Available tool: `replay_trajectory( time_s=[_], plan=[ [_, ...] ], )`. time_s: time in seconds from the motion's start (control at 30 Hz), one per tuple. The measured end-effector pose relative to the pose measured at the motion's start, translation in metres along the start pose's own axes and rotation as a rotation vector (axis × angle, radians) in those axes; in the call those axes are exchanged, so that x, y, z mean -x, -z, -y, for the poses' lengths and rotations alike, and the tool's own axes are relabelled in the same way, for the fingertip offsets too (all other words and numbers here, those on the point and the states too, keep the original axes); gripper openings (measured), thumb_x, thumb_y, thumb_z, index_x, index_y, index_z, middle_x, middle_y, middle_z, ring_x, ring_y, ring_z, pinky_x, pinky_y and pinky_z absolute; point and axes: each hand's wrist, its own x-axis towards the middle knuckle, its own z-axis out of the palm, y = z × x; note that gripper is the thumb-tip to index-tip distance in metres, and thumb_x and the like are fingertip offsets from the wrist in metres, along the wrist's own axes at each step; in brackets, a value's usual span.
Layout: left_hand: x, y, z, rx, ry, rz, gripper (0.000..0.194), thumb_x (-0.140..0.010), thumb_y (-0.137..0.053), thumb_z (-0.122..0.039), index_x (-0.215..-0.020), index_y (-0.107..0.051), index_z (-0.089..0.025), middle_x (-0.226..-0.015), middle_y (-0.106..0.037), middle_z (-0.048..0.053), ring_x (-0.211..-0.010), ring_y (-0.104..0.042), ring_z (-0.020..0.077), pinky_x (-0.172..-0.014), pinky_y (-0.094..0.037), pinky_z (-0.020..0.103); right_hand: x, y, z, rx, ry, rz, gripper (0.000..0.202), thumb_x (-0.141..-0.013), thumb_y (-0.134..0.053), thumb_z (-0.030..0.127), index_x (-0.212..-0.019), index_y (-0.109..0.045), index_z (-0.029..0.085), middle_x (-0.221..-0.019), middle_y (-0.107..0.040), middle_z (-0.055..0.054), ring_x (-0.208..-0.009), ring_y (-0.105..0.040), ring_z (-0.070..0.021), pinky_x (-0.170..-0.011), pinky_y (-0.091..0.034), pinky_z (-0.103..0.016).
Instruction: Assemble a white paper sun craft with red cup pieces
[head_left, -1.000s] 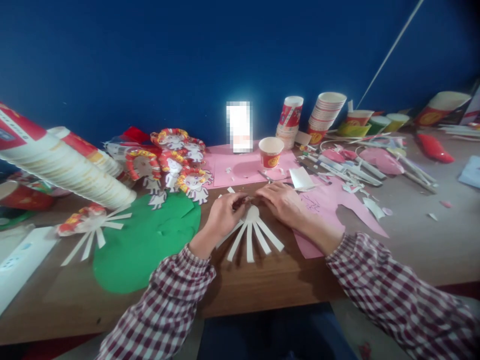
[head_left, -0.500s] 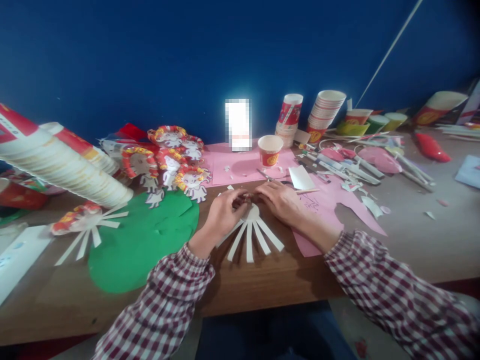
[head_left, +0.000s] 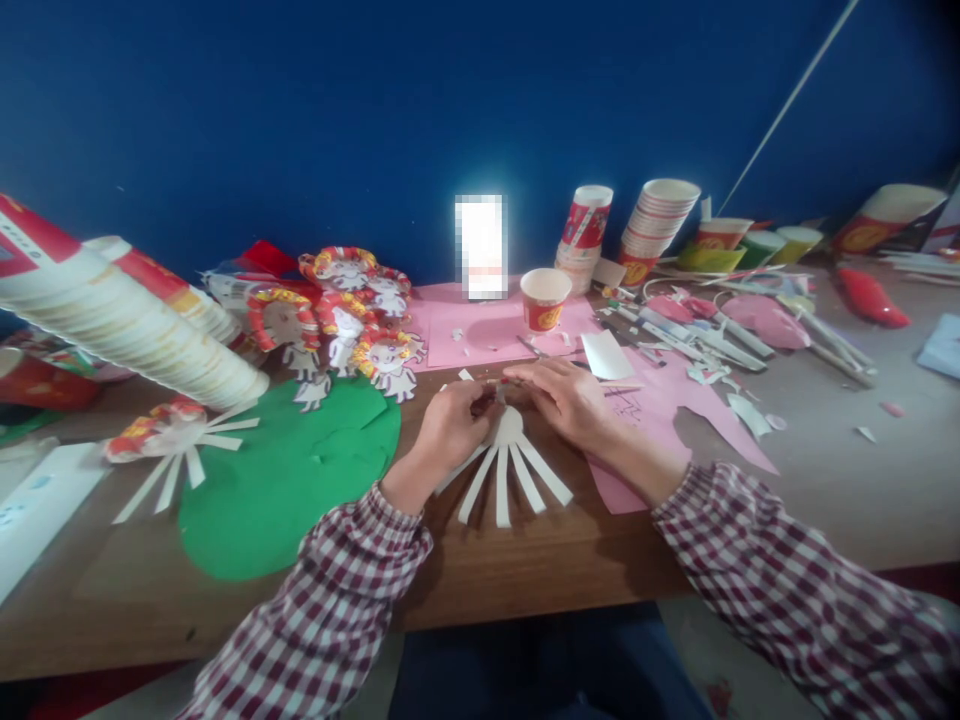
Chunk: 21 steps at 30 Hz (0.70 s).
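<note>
On the wooden table in front of me lies a paper cup cut into strips (head_left: 510, 428), its round bottom in the middle and several white strips fanned toward me. My left hand (head_left: 454, 425) is closed at its far left side, thumb and fingers curled on a far strip. From the right, my right hand (head_left: 566, 405) bends its fingers over the far strips, fingertips close to those of the left. The far part of the cut cup is mostly hidden behind my fingers. A similar cut cup (head_left: 176, 440) with red and yellow curls rests at the left.
Green paper (head_left: 255, 500) and several curled-rim paper figures (head_left: 386, 360) lie left, beside a leaning cup stack (head_left: 142, 330). A single paper cup (head_left: 545, 300) stands on pink paper (head_left: 450, 335). More cup stacks (head_left: 656, 230), pens (head_left: 697, 335) and paper scraps lie right.
My fingers have shifted slightly at the far edge of the cut cup, and the right hand's fingers are a little more raised. The whole view has shifted slightly.
</note>
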Motion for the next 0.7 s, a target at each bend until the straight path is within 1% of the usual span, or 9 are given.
replay_trajectory(
  time_s=[0.23,0.3,0.37,0.43,0.5,0.6,0.7],
  plan=[
    [0.001,-0.002,0.003,0.001,0.01,-0.018,0.017,-0.078,-0.061,-0.026,-0.089,-0.068,-0.017,-0.083,-0.069,0.006,-0.073,-0.063,0.0165,-0.063,-0.049,0.026,0.002,0.001,-0.002,0.035,0.018,-0.08,0.03,-0.09,-0.042,0.01,-0.113,-0.059,0.019,-0.107,-0.065,-0.005,-0.098,-0.059,-0.0173,-0.086,-0.049,-0.034],
    [0.001,-0.002,0.002,0.033,0.001,-0.02,0.019,-0.077,-0.062,-0.026,-0.093,-0.067,-0.017,-0.084,-0.069,0.006,-0.073,-0.063,0.0158,-0.063,-0.049,0.025,0.002,0.0,-0.003,0.025,0.024,-0.091,0.032,-0.089,-0.042,0.009,-0.114,-0.059,0.02,-0.106,-0.065,-0.005,-0.097,-0.059,-0.0172,-0.086,-0.049,-0.034],
    [0.0,-0.001,0.0,0.086,-0.022,-0.066,0.028,-0.075,-0.064,-0.025,-0.103,-0.064,-0.018,-0.089,-0.069,0.005,-0.075,-0.063,0.0149,-0.067,-0.05,0.025,0.002,0.0,-0.004,0.005,0.029,-0.086,0.032,-0.089,-0.043,0.009,-0.114,-0.058,0.021,-0.107,-0.065,-0.004,-0.098,-0.059,-0.0173,-0.087,-0.049,-0.034],
    [0.0,0.0,-0.004,0.136,-0.052,-0.14,0.04,-0.073,-0.067,-0.025,-0.113,-0.06,-0.019,-0.098,-0.067,0.006,-0.082,-0.063,0.0153,-0.073,-0.051,0.026,0.001,-0.001,-0.003,-0.018,0.033,-0.08,0.03,-0.09,-0.044,0.011,-0.115,-0.058,0.021,-0.109,-0.065,-0.004,-0.1,-0.059,-0.0175,-0.09,-0.048,-0.035],
    [0.0,0.002,-0.006,0.18,-0.081,-0.191,0.048,-0.074,-0.067,-0.023,-0.12,-0.055,-0.02,-0.107,-0.066,0.007,-0.089,-0.062,0.0165,-0.078,-0.051,0.028,0.001,0.0,0.0,-0.042,0.038,-0.073,0.029,-0.09,-0.046,0.014,-0.115,-0.058,0.022,-0.111,-0.064,-0.004,-0.102,-0.059,-0.0174,-0.092,-0.047,-0.035],
    [0.0,0.005,-0.009,0.238,-0.103,-0.18,0.047,-0.078,-0.061,-0.018,-0.123,-0.052,-0.02,-0.11,-0.065,0.008,-0.091,-0.062,0.0166,-0.077,-0.051,0.027,0.0,-0.001,0.003,-0.067,0.048,-0.048,0.03,-0.092,-0.044,0.016,-0.118,-0.056,0.023,-0.115,-0.063,-0.003,-0.105,-0.058,-0.0168,-0.094,-0.046,-0.034],
    [0.0,0.006,-0.011,0.262,-0.11,-0.169,0.04,-0.079,-0.059,-0.015,-0.118,-0.057,-0.019,-0.104,-0.067,0.007,-0.087,-0.063,0.0157,-0.076,-0.051,0.026,0.0,-0.001,0.003,-0.059,0.035,-0.066,0.03,-0.092,-0.043,0.016,-0.119,-0.055,0.021,-0.114,-0.063,-0.004,-0.105,-0.058,-0.0173,-0.093,-0.046,-0.034]
  ],
)
